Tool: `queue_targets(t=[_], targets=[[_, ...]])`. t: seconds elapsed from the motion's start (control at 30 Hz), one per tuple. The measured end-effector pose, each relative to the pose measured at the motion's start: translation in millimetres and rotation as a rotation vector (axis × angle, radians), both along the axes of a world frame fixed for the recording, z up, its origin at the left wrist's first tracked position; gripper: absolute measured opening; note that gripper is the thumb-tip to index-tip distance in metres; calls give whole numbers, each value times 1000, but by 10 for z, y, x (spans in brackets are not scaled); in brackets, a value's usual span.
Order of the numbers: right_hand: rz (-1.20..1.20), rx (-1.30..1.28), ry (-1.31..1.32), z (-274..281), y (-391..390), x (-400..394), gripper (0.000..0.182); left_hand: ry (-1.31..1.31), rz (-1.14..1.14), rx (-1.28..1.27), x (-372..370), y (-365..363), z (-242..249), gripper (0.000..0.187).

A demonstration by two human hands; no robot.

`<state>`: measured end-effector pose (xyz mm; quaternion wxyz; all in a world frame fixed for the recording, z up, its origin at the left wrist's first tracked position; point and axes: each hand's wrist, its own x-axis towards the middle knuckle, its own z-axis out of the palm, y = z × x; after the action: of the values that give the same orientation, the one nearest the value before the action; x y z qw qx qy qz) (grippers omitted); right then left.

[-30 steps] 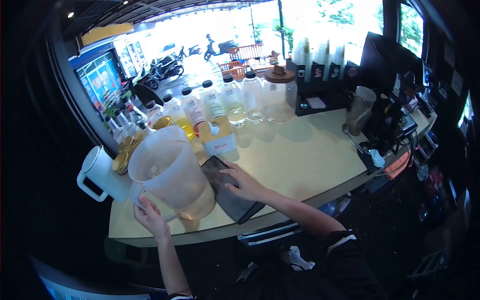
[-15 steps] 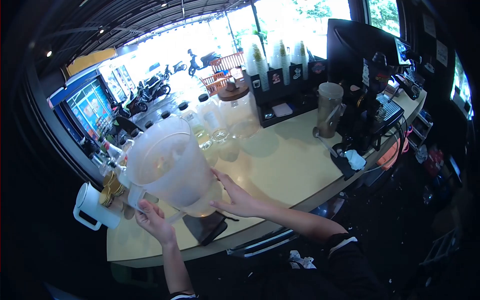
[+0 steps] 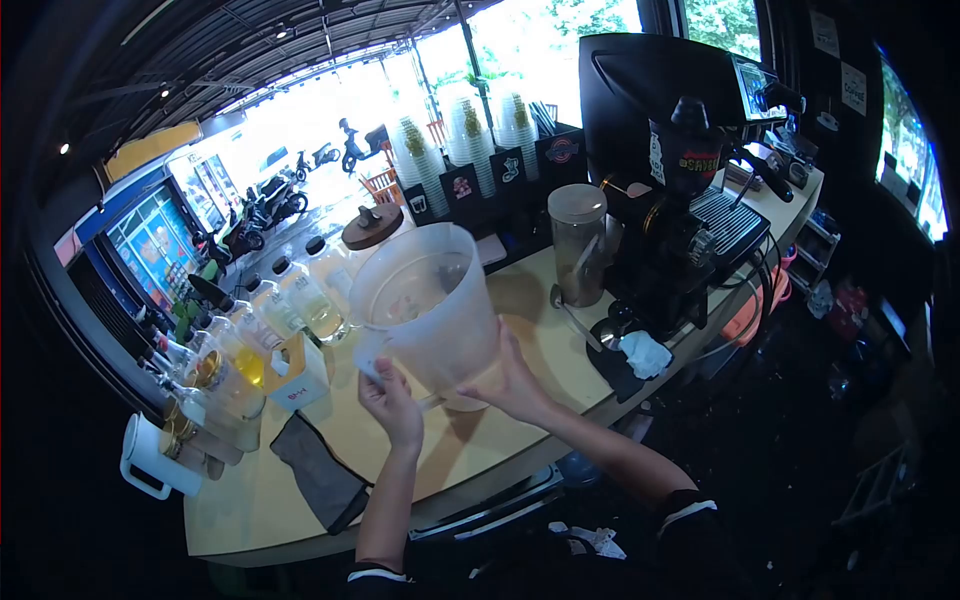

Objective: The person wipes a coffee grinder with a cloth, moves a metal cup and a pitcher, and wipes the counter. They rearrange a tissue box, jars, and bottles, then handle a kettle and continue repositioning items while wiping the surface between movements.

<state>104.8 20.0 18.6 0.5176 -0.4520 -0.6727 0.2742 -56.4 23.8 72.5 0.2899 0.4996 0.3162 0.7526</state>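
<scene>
A large frosted plastic pitcher (image 3: 435,320) is held over the counter, tilted so that its open mouth shows. My left hand (image 3: 390,403) is closed round its handle at the left side. The fingers of my right hand (image 3: 515,383) press against the pitcher's lower right side and base. Whether the base touches the counter I cannot tell. A dark grey cloth (image 3: 318,472) lies on the counter to the left of my left forearm. Behind the pitcher stands a glass jar with a brown wooden lid (image 3: 372,226).
On the counter (image 3: 225,515) are several bottles (image 3: 318,308), a tissue box (image 3: 298,375), a white jug (image 3: 160,455), a lidded container (image 3: 580,245) with a spoon, a white cloth (image 3: 646,355), a black grinder (image 3: 690,165), and plastic cups (image 3: 468,140) in a black holder.
Both hands and the pitcher have shifted right along the counter. The view has moved too, bringing the tissue box and the whole grey cloth into sight.
</scene>
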Motion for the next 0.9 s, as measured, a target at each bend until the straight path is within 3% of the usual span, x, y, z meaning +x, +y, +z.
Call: queue_targets(t=[0.17, 0.47, 0.53, 0.67, 0.73, 0.77, 0.83, 0.9], targets=[[-5, 13, 23, -58, 214, 407, 118, -11, -10, 22, 487, 111, 42, 26], [-112, 140, -10, 103, 525, 797, 108, 68, -28, 78, 991, 616, 14, 26], [-329, 301, -110, 159, 472, 759, 96, 114, 17, 150, 1180, 683, 55, 27], [-384, 459, -163, 218, 287, 709, 77, 152, 41, 207, 1372, 768, 109, 24], [-390, 540, -496, 178, 185, 737, 47, 213, -24, 155, 1311, 849, 36, 24], [-390, 537, -500, 166, 157, 751, 47, 280, -82, 107, 1248, 882, -2, 25], [-163, 550, -795, 149, 104, 765, 20, 308, -149, 87, 1107, 800, 16, 26], [-63, 593, -905, 171, 62, 712, 15, 339, -216, 70, 979, 636, 36, 28]])
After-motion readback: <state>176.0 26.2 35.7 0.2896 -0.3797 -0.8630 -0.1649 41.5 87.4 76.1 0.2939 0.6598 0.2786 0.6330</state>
